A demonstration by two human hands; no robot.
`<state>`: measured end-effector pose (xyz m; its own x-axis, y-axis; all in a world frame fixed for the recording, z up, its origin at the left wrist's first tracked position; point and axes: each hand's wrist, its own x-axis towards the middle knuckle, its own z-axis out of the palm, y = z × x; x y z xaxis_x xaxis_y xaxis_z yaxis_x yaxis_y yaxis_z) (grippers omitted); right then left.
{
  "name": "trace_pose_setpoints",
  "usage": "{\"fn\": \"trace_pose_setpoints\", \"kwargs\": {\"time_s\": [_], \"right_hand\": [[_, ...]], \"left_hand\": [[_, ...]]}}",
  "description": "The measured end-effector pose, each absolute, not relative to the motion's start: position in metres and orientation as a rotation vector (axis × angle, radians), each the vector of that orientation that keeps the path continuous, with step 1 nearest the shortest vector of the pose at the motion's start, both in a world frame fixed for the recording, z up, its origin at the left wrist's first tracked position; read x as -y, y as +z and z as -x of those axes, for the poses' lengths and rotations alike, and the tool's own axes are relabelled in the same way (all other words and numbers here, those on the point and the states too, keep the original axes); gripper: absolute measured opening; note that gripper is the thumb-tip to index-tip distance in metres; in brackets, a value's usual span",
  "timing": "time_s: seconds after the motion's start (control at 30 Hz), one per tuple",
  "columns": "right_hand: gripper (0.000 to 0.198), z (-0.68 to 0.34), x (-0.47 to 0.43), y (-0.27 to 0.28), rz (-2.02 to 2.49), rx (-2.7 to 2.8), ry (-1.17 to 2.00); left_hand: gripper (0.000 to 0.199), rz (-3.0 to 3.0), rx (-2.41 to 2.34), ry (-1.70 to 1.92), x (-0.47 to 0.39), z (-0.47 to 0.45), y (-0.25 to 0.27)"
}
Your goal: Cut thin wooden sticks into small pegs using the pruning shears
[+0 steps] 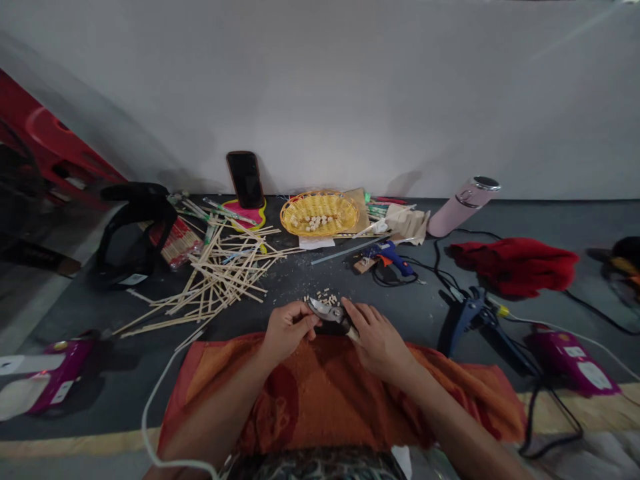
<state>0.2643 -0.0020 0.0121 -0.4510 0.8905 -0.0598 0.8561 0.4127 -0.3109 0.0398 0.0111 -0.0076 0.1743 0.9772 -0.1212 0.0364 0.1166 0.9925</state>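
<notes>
My right hand (pixel 374 333) is wrapped round the handles of a pair of pruning shears (pixel 327 311), whose metal blades point left. Close to the blade tip, the fingers of my left hand (pixel 291 328) are pinched together. What they pinch, if anything, is too small to make out. Just beyond the shears lie several short cut pieces of wooden stick (pixel 327 297). Below my hands an orange towel (pixel 340 393) is spread at the table's near edge.
A loose heap of wooden sticks (pixel 220 273) lies left. At the back stand a yellow wicker basket (pixel 290 220) with small pale pieces, a phone (pixel 245 179) and a pink bottle (pixel 457 210). Rightward are a blue glue gun (pixel 393 257), a red cloth (pixel 517 263) and a blue tool (pixel 470 313).
</notes>
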Motion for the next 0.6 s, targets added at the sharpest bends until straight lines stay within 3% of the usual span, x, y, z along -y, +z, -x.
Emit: {"fn": "trace_pose_setpoints", "kwargs": {"time_s": [0.6], "right_hand": [[0.069,-0.2659,0.0055,0.0186,1.510,2.540,0.493]], "left_hand": [[0.025,-0.970,-0.899,1.007,-0.0092,-0.0432,-0.0028]]}}
